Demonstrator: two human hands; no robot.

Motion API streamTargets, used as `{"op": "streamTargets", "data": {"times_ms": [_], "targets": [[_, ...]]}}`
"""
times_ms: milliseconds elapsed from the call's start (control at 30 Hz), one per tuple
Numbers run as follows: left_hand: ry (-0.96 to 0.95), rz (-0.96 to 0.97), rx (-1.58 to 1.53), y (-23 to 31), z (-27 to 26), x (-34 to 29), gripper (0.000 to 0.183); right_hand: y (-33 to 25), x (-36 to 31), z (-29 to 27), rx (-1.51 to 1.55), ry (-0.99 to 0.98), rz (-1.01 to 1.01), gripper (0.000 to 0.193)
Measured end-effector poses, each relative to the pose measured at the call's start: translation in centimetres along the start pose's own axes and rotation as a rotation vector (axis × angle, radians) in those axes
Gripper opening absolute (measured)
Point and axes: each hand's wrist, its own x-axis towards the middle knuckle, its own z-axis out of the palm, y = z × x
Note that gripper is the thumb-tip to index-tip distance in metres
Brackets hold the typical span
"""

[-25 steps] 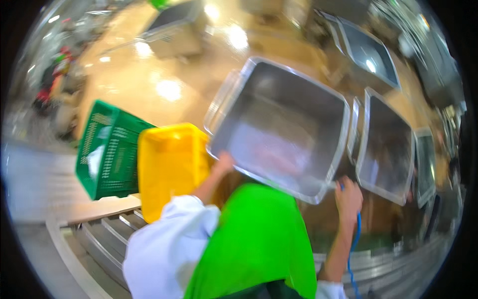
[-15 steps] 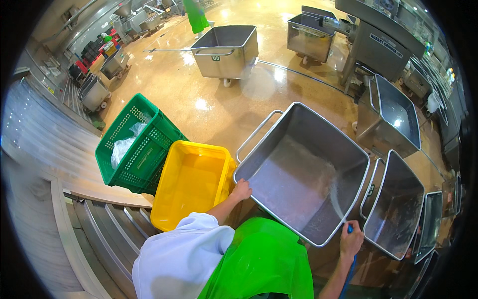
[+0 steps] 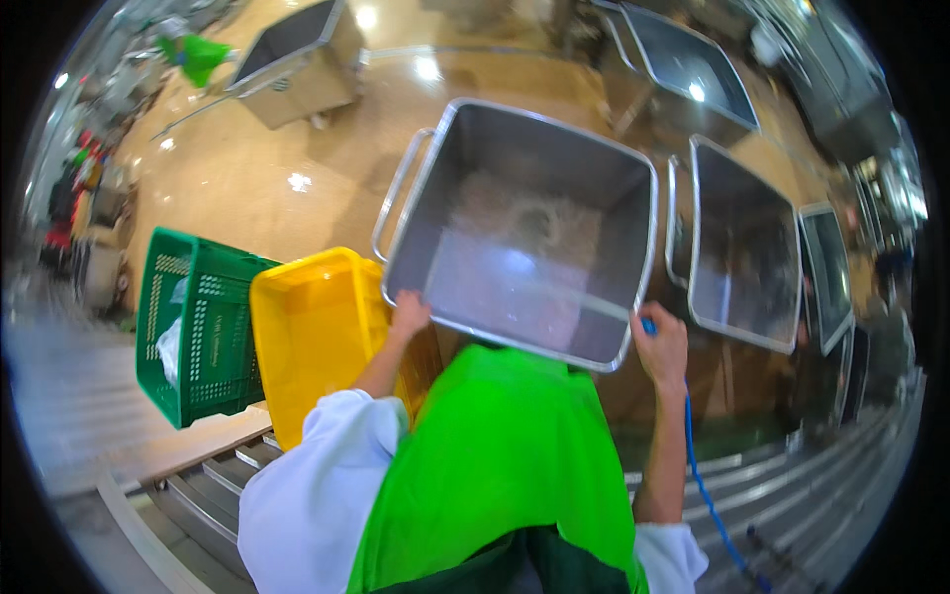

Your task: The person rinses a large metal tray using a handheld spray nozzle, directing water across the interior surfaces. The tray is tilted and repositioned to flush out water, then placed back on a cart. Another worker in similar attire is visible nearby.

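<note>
A large steel tub cart (image 3: 554, 148) with a side handle stands in front of me. My left hand (image 3: 410, 315) is closed on its near left rim. At the near right corner my right hand (image 3: 660, 345) grips a blue hose (image 3: 705, 487), its end pointing over the rim. A thin water jet (image 3: 584, 298) shoots from it leftward into the tub, and the inner bottom looks wet. The hose trails down past my right forearm. Left of the tub, close to my left forearm, is a yellow plastic bin (image 3: 341, 257).
A green perforated crate (image 3: 220, 342) holding a clear-white plastic bag (image 3: 170, 351) sits beside the yellow bin. More steel tubs (image 3: 742, 297) line the right side. Another tub cart (image 3: 307, 84) and a person in green (image 3: 198, 57) are far left. Metal slats (image 3: 203, 505) lie near me.
My view has turned and shifted, so the surroundings sit differently in the picture. The water jet now points farther left across the tub. Both hands keep their holds.
</note>
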Motion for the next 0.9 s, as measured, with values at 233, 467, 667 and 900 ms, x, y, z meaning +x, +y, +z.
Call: {"op": "streamTargets", "data": {"times_ms": [233,467,667,900], "targets": [[0.042,0.006,-0.062,0.2,-0.4,-0.2,0.041,-2.1,-0.2,0.7,0.142,0.0,0.139,0.017],[0.048,0.023,-0.035,-0.3,0.2,0.0,0.041,-2.0,-0.6,0.8,0.199,-0.012,0.132,0.019],[0.037,0.085,0.01,-1.3,0.7,0.2,0.04,-1.8,-1.2,0.7,0.056,-0.049,0.156,0.018],[0.089,0.098,0.006,-1.3,0.8,-0.3,0.034,-2.0,-1.1,0.9,0.029,-0.086,0.214,0.019]]}}
